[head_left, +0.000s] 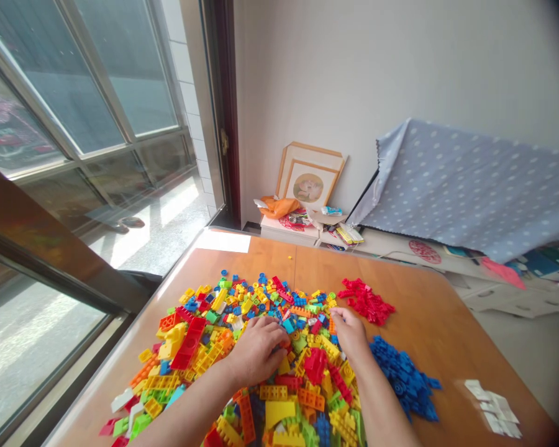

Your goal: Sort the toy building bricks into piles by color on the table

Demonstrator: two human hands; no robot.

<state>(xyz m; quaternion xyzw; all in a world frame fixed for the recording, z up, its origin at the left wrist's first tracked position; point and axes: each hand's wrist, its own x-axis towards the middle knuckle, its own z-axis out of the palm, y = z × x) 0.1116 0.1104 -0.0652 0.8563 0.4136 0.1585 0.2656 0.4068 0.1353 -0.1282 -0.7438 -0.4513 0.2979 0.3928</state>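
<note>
A large mixed pile of toy building bricks [273, 392] in red, yellow, blue, green and orange covers the near part of the wooden table. My left hand [259, 349] rests over the middle of it, fingers curled down among the bricks; whatever they grip is hidden. At the pile's right edge, my right hand [349, 329] is closed in a pinch, and I cannot make out what lies between its fingertips. Just beyond that hand is a heap of red bricks [366, 300]. A heap of blue bricks [403, 375] lies right of my right forearm.
White pieces [494, 406] lie at the right on the table [451, 323]. A white sheet [223, 240] is at its far left corner, with a tiny yellow piece [289, 257] near the far edge. Behind stand framed pictures [310, 177] and a dotted cloth [470, 180]; windows are left.
</note>
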